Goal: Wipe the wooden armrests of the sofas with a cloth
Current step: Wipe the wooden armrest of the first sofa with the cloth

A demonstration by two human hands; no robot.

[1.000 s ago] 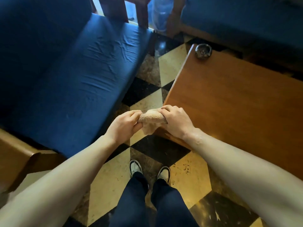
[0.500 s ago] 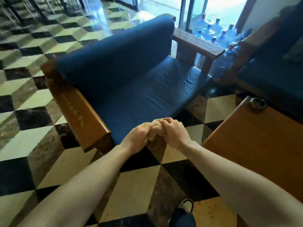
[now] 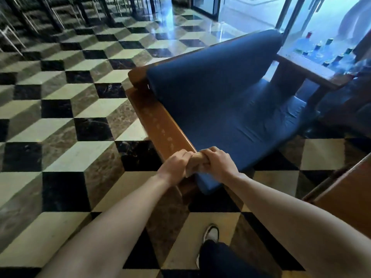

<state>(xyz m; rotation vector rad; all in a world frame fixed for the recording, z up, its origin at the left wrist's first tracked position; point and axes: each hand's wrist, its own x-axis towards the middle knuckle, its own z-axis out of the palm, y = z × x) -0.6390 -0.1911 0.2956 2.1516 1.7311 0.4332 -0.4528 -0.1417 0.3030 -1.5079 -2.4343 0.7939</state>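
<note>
A beige cloth [image 3: 195, 160] is bunched between my left hand [image 3: 175, 164] and my right hand [image 3: 217, 163], both closed on it. The hands hover at the near end of the blue sofa's left wooden armrest [image 3: 160, 121], a long brown plank with pale smudges along its top. Whether the cloth touches the wood I cannot tell. The sofa's other wooden armrest [image 3: 309, 67] runs along its far right side. Blue cushions [image 3: 230, 101] fill the seat and back.
A wooden coffee table [image 3: 349, 195] edges in at the right. Several water bottles [image 3: 331, 55] stand beyond the far armrest by glass doors. Checkered marble floor [image 3: 70, 127] spreads to the left. My shoe [image 3: 210, 234] and trouser leg are below.
The view has swung left from the coffee table to the sofa. My hands, still holding the cloth together, now sit over the near end of the left armrest.
</note>
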